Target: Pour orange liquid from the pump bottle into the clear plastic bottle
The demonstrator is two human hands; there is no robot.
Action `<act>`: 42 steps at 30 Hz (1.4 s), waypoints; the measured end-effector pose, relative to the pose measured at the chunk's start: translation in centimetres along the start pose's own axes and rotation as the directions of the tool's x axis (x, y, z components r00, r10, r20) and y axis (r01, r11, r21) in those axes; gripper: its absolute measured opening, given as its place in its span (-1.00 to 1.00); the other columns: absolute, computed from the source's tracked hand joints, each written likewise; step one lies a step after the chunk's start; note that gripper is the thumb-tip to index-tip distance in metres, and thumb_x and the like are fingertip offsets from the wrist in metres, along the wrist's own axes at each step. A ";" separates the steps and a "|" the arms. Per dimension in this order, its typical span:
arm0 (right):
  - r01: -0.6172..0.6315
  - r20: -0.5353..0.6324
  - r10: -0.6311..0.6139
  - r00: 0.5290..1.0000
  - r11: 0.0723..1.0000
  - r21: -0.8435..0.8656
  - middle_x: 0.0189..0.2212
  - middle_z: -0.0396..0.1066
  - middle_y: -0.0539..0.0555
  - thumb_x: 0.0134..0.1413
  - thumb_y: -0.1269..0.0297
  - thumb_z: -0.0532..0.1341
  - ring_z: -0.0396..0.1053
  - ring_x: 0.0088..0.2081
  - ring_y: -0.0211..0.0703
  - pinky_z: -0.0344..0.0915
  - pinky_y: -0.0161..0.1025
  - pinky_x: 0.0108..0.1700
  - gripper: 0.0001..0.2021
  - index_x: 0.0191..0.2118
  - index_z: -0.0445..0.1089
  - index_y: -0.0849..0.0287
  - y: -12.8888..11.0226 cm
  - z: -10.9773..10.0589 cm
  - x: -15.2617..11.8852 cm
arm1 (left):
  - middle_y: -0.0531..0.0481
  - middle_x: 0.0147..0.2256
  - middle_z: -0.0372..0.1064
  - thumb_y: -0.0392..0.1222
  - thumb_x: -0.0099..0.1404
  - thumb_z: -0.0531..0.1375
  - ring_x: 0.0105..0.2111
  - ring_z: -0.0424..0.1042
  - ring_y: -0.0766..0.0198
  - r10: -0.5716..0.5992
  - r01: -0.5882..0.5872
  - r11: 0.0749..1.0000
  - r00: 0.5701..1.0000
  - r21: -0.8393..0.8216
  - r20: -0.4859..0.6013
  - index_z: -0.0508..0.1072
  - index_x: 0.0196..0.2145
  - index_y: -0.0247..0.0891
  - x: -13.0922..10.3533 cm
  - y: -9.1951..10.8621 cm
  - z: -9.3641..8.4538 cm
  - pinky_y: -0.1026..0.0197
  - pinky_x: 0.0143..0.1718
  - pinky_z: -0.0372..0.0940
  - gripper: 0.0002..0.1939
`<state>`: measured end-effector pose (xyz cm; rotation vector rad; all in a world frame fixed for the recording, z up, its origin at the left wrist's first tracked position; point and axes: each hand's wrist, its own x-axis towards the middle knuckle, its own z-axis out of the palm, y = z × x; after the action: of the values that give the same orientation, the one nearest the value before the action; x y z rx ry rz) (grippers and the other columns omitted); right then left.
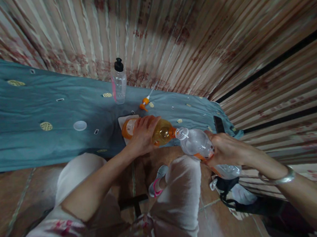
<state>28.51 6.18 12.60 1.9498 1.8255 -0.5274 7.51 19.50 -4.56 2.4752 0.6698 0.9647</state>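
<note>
My left hand (pixel 144 135) is wrapped round an orange bottle (pixel 163 132) of yellowish liquid, tipped on its side with its neck toward the right. That neck meets the mouth of a clear plastic bottle (pixel 196 142), which my right hand (pixel 220 149) grips around its middle, over an orange label. The clear bottle also lies tilted, its base toward the lower right. Behind them on the blue cloth lies an orange pump top (pixel 144 103) with a thin tube. A clear bottle with a black cap (pixel 119 83) stands farther back.
The blue cloth (pixel 10 111) covers a long low surface. On it are a small white round dish (pixel 80 125) and a dark flat object (pixel 218 124). A pleated curtain (pixel 81 28) hangs behind. A bag (pixel 240 194) sits on the tiled floor at the right.
</note>
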 end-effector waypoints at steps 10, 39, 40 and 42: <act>-0.001 -0.001 0.001 1.000 1.000 0.024 -0.34 0.46 0.05 -0.19 0.20 0.26 0.44 -0.37 -0.11 0.17 -0.28 -0.41 -0.70 -0.25 0.32 0.15 0.1 0.2 0.0 | -0.30 0.10 0.20 -0.10 -0.02 0.34 0.10 0.21 -0.15 -0.024 0.024 1.000 1.000 0.007 0.005 0.06 0.24 -0.27 0.1 0.2 -0.1 -0.20 0.15 0.07 -0.09; -0.011 -0.004 0.011 1.000 1.000 0.005 -0.48 0.38 -0.02 -0.21 0.19 0.25 0.40 -0.47 -0.15 0.12 -0.28 -0.45 -0.70 -0.27 0.30 0.16 0.0 0.0 -0.1 | -0.30 0.11 0.20 -0.12 -0.01 0.33 0.11 0.20 -0.15 -0.028 0.028 0.999 1.000 -0.022 0.012 0.08 0.24 -0.27 0.1 0.3 -0.2 -0.20 0.16 0.06 -0.11; -0.010 -0.004 0.010 1.000 1.000 0.003 -0.48 0.38 -0.02 -0.21 0.19 0.25 0.40 -0.46 -0.15 0.12 -0.29 -0.45 -0.70 -0.27 0.30 0.16 0.0 0.0 0.0 | -0.30 0.10 0.20 -0.12 -0.01 0.33 0.11 0.21 -0.15 -0.026 0.027 0.999 1.000 -0.027 0.013 0.09 0.24 -0.28 0.1 0.3 -0.2 -0.20 0.16 0.06 -0.11; 0.007 -0.008 -0.007 1.000 1.000 0.000 -0.48 0.39 -0.02 -0.20 0.19 0.25 0.41 -0.45 -0.15 0.13 -0.29 -0.44 -0.70 -0.26 0.31 0.15 0.0 0.0 0.0 | -0.32 0.09 0.21 -0.12 -0.01 0.33 0.11 0.21 -0.15 -0.021 0.021 0.999 1.000 -0.031 0.009 0.09 0.23 -0.31 0.1 0.3 -0.2 -0.21 0.16 0.06 -0.11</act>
<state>28.51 6.17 12.62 1.9493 1.8381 -0.5229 7.51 19.42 -4.20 2.4389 0.6719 0.9490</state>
